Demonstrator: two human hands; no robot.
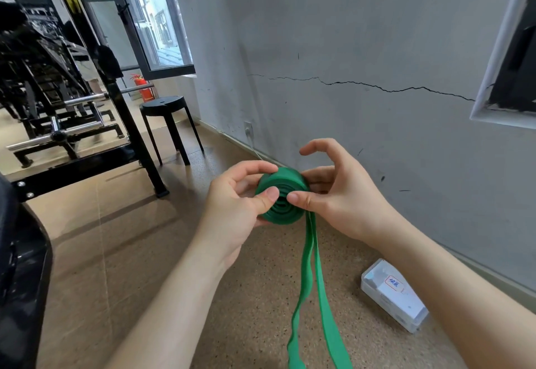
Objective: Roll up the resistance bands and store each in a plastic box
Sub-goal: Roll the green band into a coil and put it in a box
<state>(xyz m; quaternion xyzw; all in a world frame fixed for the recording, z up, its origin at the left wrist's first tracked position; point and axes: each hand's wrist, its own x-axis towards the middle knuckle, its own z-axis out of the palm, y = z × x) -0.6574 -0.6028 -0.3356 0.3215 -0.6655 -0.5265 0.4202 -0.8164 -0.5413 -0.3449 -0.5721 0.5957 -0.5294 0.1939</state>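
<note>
Mid-roll: green resistance band (282, 196) is a coil held in the air between both hands, its doubled tail hanging toward the floor (130, 238). Left hand (237, 203) grips the coil, thumb on its face; right hand (333, 194) pinches the other side, index finger lifted clear. To do it well: keep tension on the tail, align edges each turn, don't let the spiral telescope. Plastic box (394, 296) lies on the floor by the wall, well apart.
</note>
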